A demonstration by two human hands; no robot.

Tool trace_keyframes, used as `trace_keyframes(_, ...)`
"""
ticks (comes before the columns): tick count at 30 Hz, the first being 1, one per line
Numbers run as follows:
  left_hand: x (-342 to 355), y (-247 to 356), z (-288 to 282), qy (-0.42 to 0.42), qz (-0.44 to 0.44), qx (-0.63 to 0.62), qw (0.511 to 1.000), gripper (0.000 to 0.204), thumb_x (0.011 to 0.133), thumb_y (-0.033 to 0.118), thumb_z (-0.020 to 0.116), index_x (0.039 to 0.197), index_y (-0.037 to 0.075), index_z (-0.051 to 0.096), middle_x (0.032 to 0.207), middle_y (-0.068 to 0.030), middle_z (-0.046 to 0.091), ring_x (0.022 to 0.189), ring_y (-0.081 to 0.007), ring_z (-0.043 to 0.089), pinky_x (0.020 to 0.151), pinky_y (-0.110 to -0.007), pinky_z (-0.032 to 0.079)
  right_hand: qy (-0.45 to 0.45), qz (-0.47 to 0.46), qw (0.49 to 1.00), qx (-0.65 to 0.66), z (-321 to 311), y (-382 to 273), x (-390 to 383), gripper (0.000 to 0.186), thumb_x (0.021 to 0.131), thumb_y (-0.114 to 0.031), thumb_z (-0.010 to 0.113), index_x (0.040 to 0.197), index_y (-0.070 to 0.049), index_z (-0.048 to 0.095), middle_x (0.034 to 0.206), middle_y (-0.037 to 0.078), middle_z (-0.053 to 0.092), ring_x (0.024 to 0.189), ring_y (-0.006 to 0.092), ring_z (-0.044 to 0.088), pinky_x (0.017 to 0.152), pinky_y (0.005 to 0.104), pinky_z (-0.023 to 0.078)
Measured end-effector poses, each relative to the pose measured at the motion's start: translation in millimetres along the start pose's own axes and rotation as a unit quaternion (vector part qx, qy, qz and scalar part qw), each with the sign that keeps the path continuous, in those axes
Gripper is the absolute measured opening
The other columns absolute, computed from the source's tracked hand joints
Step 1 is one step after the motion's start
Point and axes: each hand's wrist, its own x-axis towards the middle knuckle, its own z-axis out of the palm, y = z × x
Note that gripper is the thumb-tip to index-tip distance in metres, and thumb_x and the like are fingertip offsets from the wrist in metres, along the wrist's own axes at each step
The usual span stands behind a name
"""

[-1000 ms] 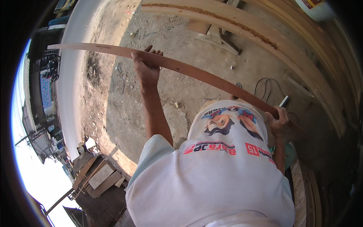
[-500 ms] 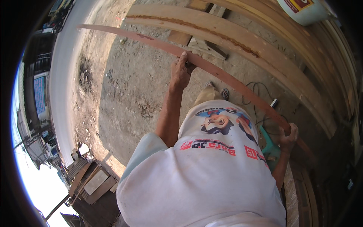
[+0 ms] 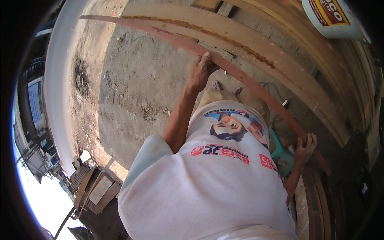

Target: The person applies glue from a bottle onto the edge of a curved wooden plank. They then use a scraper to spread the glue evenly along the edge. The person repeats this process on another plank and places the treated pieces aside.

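A long, thin reddish wood board (image 3: 252,85) runs slantwise in front of me, from the far left down to the near right. My left hand (image 3: 199,74) is closed round its middle, thumb on the upper face. Closer to its right end, my right hand (image 3: 306,149) grips the same board, fingers over the edge. Just beyond the board lies a wide wood plank (image 3: 236,44) with a rough brown streak along it. The reddish board overlaps that plank's near edge in view; whether they touch, I cannot tell.
More long planks (image 3: 288,30) lie at the far right, with a white bucket (image 3: 340,22) above them. A teal plastic object (image 3: 281,154) is beside my right forearm. A dark cable (image 3: 276,89) lies on the dirt ground (image 3: 136,88). Scrap boards (image 3: 100,192) are piled at the left.
The reddish board, in both hands, has moved away from me toward the wide plank, and the gap between them has narrowed. Both hands keep their hold. The view has shifted slightly.
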Motion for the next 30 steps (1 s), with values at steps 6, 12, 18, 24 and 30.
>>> trace_keyframes(6,15,6,18,0.078,-0.010,0.101,0.992,0.043,0.107,0.035,0.057,0.123,-0.005,0.061,0.109,-0.0174,0.070,0.099,-0.0259,0.072,0.090,-0.039,0.061,-0.008,-0.008,1.000,-0.003,4,27,31,0.047,0.090,-0.016,0.081,0.133,-0.004,0.065,0.131,0.021,0.057,0.120,0.0405,0.060,0.099,0.0508,0.052)
trace_keyframes(12,30,-4,22,0.152,0.008,0.175,0.973,0.033,0.105,0.033,0.060,0.105,0.001,0.065,0.088,-0.0092,0.069,0.077,-0.0161,0.067,0.071,-0.030,0.056,-0.002,-0.054,0.998,0.045,22,55,68,0.042,0.091,-0.016,0.081,0.129,-0.004,0.067,0.127,0.019,0.061,0.115,0.0393,0.062,0.096,0.0495,0.052)
trace_keyframes(18,45,-12,37,0.196,0.022,0.192,0.961,0.032,0.105,0.031,0.061,0.097,0.001,0.065,0.078,-0.0069,0.066,0.066,-0.0139,0.062,0.062,-0.028,0.053,0.031,-0.098,0.994,0.034,37,73,89,0.035,0.091,-0.017,0.081,0.122,-0.004,0.070,0.118,0.016,0.065,0.110,0.0374,0.063,0.092,0.0493,0.053)
trace_keyframes(24,50,-10,49,0.193,-0.011,0.226,0.955,0.034,0.105,0.033,0.062,0.096,0.000,0.064,0.078,-0.0069,0.065,0.064,-0.0134,0.060,0.059,-0.028,0.051,0.024,-0.097,0.995,0.004,48,81,98,0.028,0.091,-0.015,0.080,0.115,-0.003,0.072,0.115,0.015,0.065,0.106,0.0363,0.064,0.091,0.0493,0.053)
trace_keyframes(30,54,-12,67,0.200,-0.007,0.235,0.951,0.040,0.104,0.037,0.065,0.097,-0.002,0.062,0.079,-0.0079,0.064,0.064,-0.0144,0.060,0.057,-0.029,0.052,0.017,-0.093,0.996,0.005,38,78,108,0.024,0.093,-0.012,0.077,0.115,-0.004,0.071,0.114,0.015,0.066,0.105,0.0368,0.064,0.088,0.0496,0.054)
